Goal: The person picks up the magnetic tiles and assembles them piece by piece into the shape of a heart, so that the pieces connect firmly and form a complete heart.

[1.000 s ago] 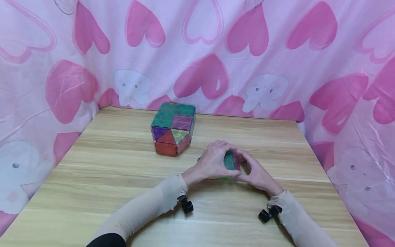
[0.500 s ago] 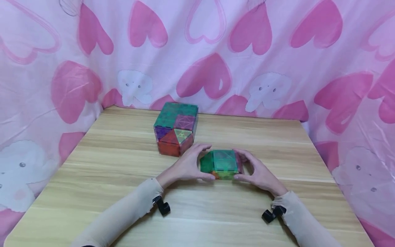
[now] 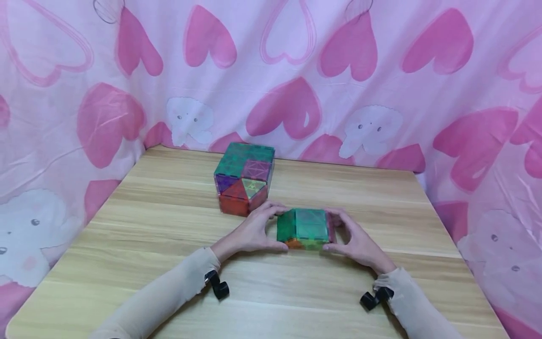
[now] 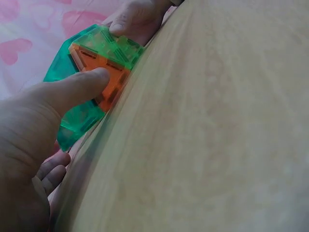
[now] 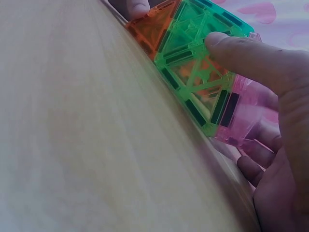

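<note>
A small block of see-through magnetic tiles (image 3: 311,225) stands on the table, with a green top, a sloped green left end and a pink right end. Its near side shows an orange triangle (image 4: 108,79) and light green tiles (image 5: 195,72). My left hand (image 3: 250,230) holds the left end, thumb on the orange triangle and fingers round toward the back. The right end is gripped by my right hand (image 3: 355,240), its thumb (image 5: 241,53) on the light green side and its fingers by the pink tile. The block's back and underside are hidden.
A larger magnetic-tile box (image 3: 243,160), green on top with pink, purple, yellow and red pieces, stands behind and left, close to my left fingers. The wooden table (image 3: 271,292) reaches back to a pink heart-print curtain (image 3: 283,108).
My left hand has moved left from over the small block to its left end, uncovering the green top. The right hand stays at the right end. The view has shifted slightly.
</note>
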`<state>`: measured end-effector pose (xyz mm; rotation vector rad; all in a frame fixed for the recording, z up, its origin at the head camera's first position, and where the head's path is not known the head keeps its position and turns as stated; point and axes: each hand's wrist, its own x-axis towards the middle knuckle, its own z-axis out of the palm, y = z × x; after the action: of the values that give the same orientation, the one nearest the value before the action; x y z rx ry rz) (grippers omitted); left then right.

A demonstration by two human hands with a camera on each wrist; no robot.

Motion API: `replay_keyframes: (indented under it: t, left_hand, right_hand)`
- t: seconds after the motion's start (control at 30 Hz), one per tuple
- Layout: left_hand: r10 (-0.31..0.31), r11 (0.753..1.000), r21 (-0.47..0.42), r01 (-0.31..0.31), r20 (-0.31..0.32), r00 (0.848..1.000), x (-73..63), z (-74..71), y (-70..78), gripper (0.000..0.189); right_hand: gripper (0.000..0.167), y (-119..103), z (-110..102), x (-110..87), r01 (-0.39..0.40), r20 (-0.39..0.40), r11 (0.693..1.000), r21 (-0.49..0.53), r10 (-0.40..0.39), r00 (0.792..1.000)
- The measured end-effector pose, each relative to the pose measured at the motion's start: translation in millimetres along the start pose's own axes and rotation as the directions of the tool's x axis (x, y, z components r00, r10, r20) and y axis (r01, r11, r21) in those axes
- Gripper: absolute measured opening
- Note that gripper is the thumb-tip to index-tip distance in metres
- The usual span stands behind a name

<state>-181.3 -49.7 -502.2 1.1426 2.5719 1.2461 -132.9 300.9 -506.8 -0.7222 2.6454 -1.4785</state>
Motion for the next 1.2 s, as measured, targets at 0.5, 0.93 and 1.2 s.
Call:
replay_keyframes:
  t: [0.5, 0.93, 1.2]
  left_hand:
    - [0.175, 0.984, 0.045, -0.170, -0.132, 0.976, 8.4, 10.2, 6.7, 0.086]
    - [0.328, 0.935, 0.207, -0.288, -0.193, 0.925, 15.9, -26.6, 26.6, 0.083]
    - [0.246, 0.969, 0.155, -0.191, -0.564, 0.788, 19.3, -100.4, -3.1, 0.058]
  right_hand:
    - [0.113, 1.3, 0.6, 2.7, 0.020, 0.032, 0.971, 0.239, -0.028, 0.999]
    - [0.096, 2.8, 3.3, 3.3, 0.027, -0.012, 0.965, 0.262, -0.025, 1.000]
    - [0.097, 6.0, 3.0, 3.8, 0.039, -0.015, 0.962, 0.272, -0.036, 0.999]
